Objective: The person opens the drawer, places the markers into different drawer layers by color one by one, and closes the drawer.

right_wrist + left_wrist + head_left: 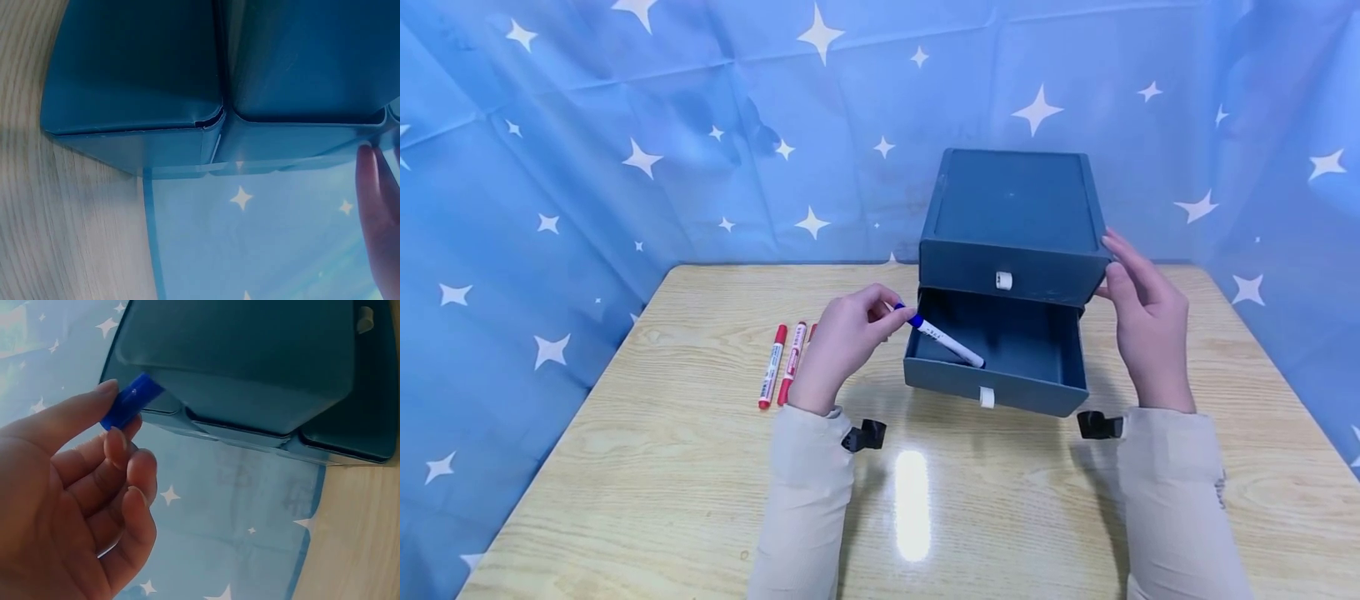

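Observation:
My left hand (842,337) pinches a white whiteboard marker (951,343) by its blue cap (132,403), between thumb and fingertips. The marker slants down to the right, its white end low inside the pulled-out lower drawer (1037,397). This drawer belongs to a dark blue two-drawer box (1015,200); its upper drawer (955,265) is closed. On the box's right side rests my right hand (1153,325), thumb near the front corner and fingers extended along the wall. In the right wrist view, a finger (375,212) touches the box's side.
Left of my left hand, a red-capped marker (772,367) and another red marker (792,364) lie on the wooden table (685,483). A third red one is mostly hidden behind the hand. A blue star-patterned cloth (850,167) hangs behind the table and along its sides.

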Demonstrator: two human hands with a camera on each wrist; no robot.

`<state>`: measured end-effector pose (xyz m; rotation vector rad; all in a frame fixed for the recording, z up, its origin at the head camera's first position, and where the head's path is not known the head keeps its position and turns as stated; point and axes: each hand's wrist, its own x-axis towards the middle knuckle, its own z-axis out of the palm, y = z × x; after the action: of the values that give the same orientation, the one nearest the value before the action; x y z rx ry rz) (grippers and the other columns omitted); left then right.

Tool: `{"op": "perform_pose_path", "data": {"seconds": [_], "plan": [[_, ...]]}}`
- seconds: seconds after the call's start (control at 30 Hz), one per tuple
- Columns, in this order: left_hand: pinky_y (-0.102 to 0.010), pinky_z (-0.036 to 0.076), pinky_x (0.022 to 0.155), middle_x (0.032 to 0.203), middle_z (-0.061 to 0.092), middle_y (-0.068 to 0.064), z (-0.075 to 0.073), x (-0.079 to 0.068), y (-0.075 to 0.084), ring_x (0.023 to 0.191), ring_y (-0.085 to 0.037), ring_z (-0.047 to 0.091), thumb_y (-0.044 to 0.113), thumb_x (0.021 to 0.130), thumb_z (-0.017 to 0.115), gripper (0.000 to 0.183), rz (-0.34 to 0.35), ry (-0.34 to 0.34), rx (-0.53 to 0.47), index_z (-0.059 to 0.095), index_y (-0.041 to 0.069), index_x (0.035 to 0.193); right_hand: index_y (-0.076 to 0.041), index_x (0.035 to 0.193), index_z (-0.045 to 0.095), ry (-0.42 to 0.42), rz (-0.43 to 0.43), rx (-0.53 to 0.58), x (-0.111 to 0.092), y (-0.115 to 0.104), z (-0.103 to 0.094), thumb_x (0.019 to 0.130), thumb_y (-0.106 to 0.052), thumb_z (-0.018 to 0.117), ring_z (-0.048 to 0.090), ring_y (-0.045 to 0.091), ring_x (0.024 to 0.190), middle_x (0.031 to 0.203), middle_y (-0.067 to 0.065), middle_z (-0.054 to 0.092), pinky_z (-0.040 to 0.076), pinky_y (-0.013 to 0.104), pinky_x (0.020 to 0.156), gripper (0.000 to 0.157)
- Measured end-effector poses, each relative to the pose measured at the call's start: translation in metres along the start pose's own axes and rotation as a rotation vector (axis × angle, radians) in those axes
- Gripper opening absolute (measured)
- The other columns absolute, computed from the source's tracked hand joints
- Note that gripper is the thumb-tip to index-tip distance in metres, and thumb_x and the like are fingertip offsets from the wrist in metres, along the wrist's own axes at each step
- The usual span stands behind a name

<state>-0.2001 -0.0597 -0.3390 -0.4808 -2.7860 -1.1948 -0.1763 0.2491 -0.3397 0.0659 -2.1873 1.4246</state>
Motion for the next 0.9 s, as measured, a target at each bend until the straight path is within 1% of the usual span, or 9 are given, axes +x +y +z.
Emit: {"op": "perform_pose_path", "data": {"seconds": [0.13, 0.33, 0.5, 0.67, 0.8, 0.9], "plan": [[-0.028, 0.042, 0.053, 0.067, 0.057, 0.005, 0.005, 0.002, -0.001, 0.060, -0.013, 0.050, 0.045, 0.083, 0.057, 0.026, 0.008, -0.029, 0.005, 0.061, 0.021, 0.093, -0.028, 0.128, 0.049, -0.001, 0.002, 0.001, 0.000, 0.000, 0.000, 0.093, -0.031, 0.044, 0.058, -0.001, 0.085, 0.135, -0.010, 0.040, 0.034, 0.031, 0.096, 0.035], [-0.028, 0.041, 0.052, 0.067, 0.055, 0.006, 0.010, 0.004, -0.003, 0.060, -0.013, 0.049, 0.049, 0.082, 0.056, 0.028, 0.020, -0.048, 0.035, 0.062, 0.023, 0.092, -0.028, 0.127, 0.049, -0.001, 0.000, 0.004, 0.000, -0.002, 0.000, 0.093, -0.031, 0.044, 0.058, -0.001, 0.085, 0.135, -0.010, 0.040, 0.033, 0.031, 0.097, 0.035], [-0.028, 0.040, 0.051, 0.067, 0.054, 0.005, 0.013, 0.005, -0.003, 0.059, -0.013, 0.048, 0.049, 0.082, 0.056, 0.028, 0.020, -0.060, 0.026, 0.061, 0.023, 0.092, -0.027, 0.127, 0.050, 0.000, 0.002, 0.013, 0.000, -0.002, 0.000, 0.093, -0.030, 0.044, 0.058, -0.001, 0.085, 0.135, -0.010, 0.041, 0.032, 0.032, 0.098, 0.035], [-0.028, 0.039, 0.050, 0.066, 0.053, 0.003, 0.016, 0.006, -0.003, 0.058, -0.014, 0.048, 0.046, 0.083, 0.057, 0.026, 0.045, -0.101, 0.010, 0.061, 0.023, 0.093, -0.027, 0.127, 0.049, 0.002, 0.001, 0.010, -0.001, -0.002, 0.000, 0.093, -0.030, 0.044, 0.058, 0.000, 0.085, 0.135, -0.010, 0.041, 0.033, 0.031, 0.096, 0.034], [-0.027, 0.039, 0.052, 0.065, 0.052, 0.004, 0.019, 0.007, -0.003, 0.059, -0.013, 0.048, 0.046, 0.083, 0.057, 0.025, 0.053, -0.138, 0.025, 0.061, 0.024, 0.093, -0.027, 0.127, 0.050, 0.004, -0.005, 0.005, -0.001, -0.002, 0.000, 0.093, -0.030, 0.044, 0.058, 0.000, 0.085, 0.135, -0.010, 0.041, 0.036, 0.029, 0.093, 0.034], [-0.027, 0.039, 0.053, 0.066, 0.052, 0.004, 0.020, 0.007, -0.003, 0.060, -0.013, 0.048, 0.047, 0.082, 0.057, 0.025, 0.058, -0.150, 0.032, 0.061, 0.024, 0.092, -0.027, 0.127, 0.050, 0.004, -0.008, 0.008, 0.000, -0.002, 0.000, 0.093, -0.030, 0.044, 0.058, 0.000, 0.085, 0.135, -0.009, 0.041, 0.036, 0.029, 0.093, 0.034]]}}
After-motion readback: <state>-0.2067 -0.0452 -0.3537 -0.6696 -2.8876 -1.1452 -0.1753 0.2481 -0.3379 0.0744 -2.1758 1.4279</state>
